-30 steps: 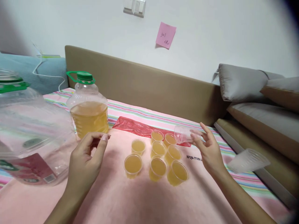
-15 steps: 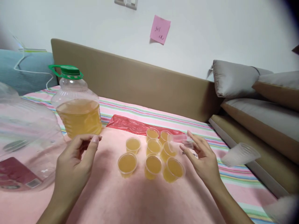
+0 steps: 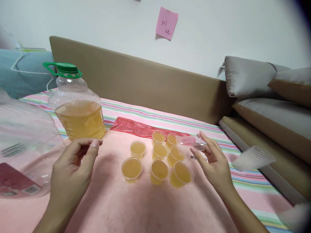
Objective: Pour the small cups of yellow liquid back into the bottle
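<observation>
My right hand (image 3: 216, 163) holds an empty clear plastic cup (image 3: 190, 142) near its base, tipped on its side with its mouth facing left, over the rear right of the filled cups. Several clear cups of yellow liquid stand close together on the pink cloth, among them a front left cup (image 3: 131, 169), a front middle cup (image 3: 159, 171) and a front right cup (image 3: 182, 174). My left hand (image 3: 74, 168) hovers left of them, thumb and forefinger pinched together and nothing visible between them. Behind it stands a large bottle (image 3: 79, 118) of yellow liquid under a green cap (image 3: 66, 68).
A big clear plastic container (image 3: 26, 132) with a red label is at the left. A crumpled red plastic bag (image 3: 131, 127) lies behind the cups. At right, a stack of clear cups (image 3: 254, 158) lies sideways by piled grey cushions (image 3: 279, 111). A brown headboard (image 3: 136, 81) runs behind.
The view has tilted down slightly. My right hand still holds the clear cup, having shifted a little rightward in view. My left hand keeps nearly the same pose.
</observation>
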`<state>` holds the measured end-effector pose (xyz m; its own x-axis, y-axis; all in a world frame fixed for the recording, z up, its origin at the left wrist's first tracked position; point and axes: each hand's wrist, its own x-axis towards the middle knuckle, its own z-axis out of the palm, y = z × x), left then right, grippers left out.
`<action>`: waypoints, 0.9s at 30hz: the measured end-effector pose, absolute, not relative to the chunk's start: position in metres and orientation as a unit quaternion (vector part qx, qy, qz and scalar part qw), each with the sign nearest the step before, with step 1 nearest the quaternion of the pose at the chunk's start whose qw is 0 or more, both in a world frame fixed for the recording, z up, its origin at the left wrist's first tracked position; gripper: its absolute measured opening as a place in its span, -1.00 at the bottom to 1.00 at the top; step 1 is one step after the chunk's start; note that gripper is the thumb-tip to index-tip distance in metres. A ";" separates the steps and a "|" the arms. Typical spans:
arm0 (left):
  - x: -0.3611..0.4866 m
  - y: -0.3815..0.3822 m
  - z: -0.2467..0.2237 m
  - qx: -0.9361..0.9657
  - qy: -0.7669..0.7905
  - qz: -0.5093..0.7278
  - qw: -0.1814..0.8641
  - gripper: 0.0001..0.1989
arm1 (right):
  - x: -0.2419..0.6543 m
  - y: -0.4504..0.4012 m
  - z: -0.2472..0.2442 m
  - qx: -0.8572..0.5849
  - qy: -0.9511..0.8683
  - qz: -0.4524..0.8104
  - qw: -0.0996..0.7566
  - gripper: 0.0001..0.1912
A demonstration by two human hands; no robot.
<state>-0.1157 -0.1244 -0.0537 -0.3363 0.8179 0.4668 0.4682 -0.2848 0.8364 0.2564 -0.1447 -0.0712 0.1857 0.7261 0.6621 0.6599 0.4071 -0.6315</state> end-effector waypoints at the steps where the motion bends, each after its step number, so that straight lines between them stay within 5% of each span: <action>1: -0.115 -0.125 -0.053 0.554 0.578 0.580 0.151 -0.74 | 0.256 -0.144 -0.071 -0.535 -0.626 0.040 0.566 -0.20; 3: -0.114 -0.125 -0.052 0.547 0.581 0.584 0.149 -0.73 | 0.256 -0.144 -0.070 -0.522 -0.613 0.050 0.591 -0.12; 7: -0.112 -0.125 -0.050 0.542 0.587 0.582 0.153 -0.72 | 0.255 -0.146 -0.069 -0.531 -0.661 0.018 0.529 -0.38; 10: -0.111 -0.125 -0.050 0.543 0.587 0.581 0.155 -0.71 | 0.256 -0.148 -0.071 -0.522 -0.652 0.009 0.550 -0.22; 14: -0.113 -0.124 -0.052 0.545 0.591 0.575 0.154 -0.70 | 0.257 -0.149 -0.071 -0.523 -0.679 -0.009 0.515 -0.41; 22: -0.112 -0.120 -0.054 0.545 0.587 0.586 0.124 -0.65 | 0.257 -0.147 -0.075 -0.488 -0.657 0.034 0.574 -0.36; 27: -0.111 -0.121 -0.053 0.546 0.586 0.586 0.122 -0.65 | 0.253 -0.148 -0.074 -0.544 -0.531 0.165 0.629 -0.33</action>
<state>-0.1112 -0.1212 -0.0534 -0.3733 0.7831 0.4974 0.4977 -0.2834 0.8197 0.2527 -0.1479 -0.0738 0.3820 0.7843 0.4887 0.3699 0.3549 -0.8586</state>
